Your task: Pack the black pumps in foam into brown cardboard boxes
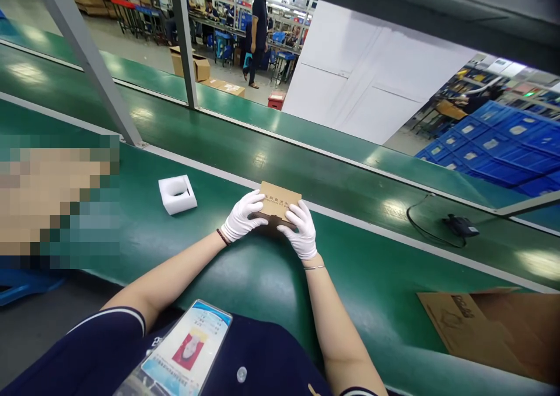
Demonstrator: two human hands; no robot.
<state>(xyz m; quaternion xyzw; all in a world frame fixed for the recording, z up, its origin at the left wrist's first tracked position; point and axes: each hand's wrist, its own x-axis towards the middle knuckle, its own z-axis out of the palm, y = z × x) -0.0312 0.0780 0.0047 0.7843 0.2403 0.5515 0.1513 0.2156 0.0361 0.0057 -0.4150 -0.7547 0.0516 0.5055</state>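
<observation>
A small brown cardboard box [280, 202] with dark printing on its top is held over the green work surface [210, 256]. My left hand [243, 216], in a white glove, grips the box's left end. The right end is gripped by my right hand [301, 228], gloved the same way. Both thumbs press on the dark near side of the box. A white foam piece [189, 196] with an oval hole rests on the surface to the left of my left hand.
An open carton [485, 332] stands at the lower right. A black adapter with a cable [461, 227] lies on the green strip at right. Grey posts [87, 58] rise beyond the surface. Blue crates [503, 145] and a standing person [259, 31] are in the background.
</observation>
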